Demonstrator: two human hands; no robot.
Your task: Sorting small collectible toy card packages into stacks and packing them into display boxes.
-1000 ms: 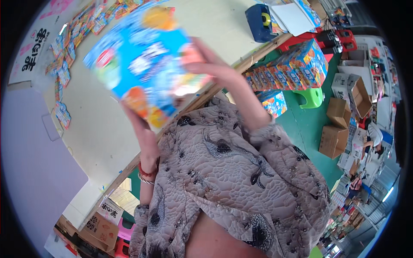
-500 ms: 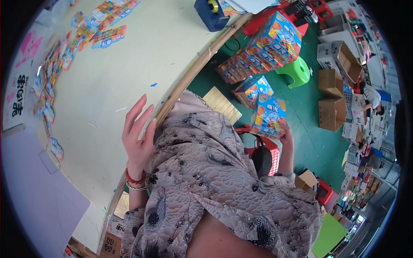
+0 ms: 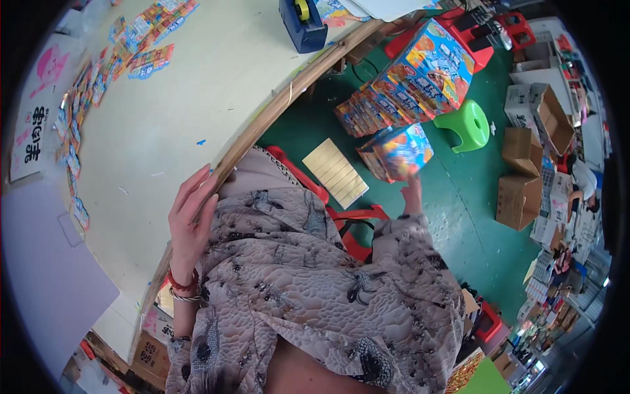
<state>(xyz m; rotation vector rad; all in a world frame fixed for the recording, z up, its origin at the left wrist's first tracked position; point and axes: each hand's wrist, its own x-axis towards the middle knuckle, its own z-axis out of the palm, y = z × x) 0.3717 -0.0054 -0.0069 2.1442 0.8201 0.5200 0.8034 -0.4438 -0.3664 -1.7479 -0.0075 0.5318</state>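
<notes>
My right hand (image 3: 412, 189), stretched out over the floor at the right, grips the near edge of a blue printed carton (image 3: 410, 152), which is smeared by motion. That carton is against the short row of cartons beside the tall stack of matching blue cartons (image 3: 430, 62); whether it rests there I cannot tell. My left hand (image 3: 189, 220) lies at the wooden edge of the pale table (image 3: 164, 121), fingers stretched out and nothing in them. Colourful printed strips (image 3: 98, 82) are spread along the table's far left.
A blue tape dispenser (image 3: 305, 29) stands at the table's far edge. A green stool (image 3: 467, 128) is beside the stack. A yellowish slatted board (image 3: 335, 173) lies on the green floor, near a red chair (image 3: 357, 246). Open brown cartons (image 3: 518, 197) stand farther right, with a person beyond.
My right hand has carried the blue carton away from me to the short row by the stack. My body has leaned that way, while my left hand stays at the table edge.
</notes>
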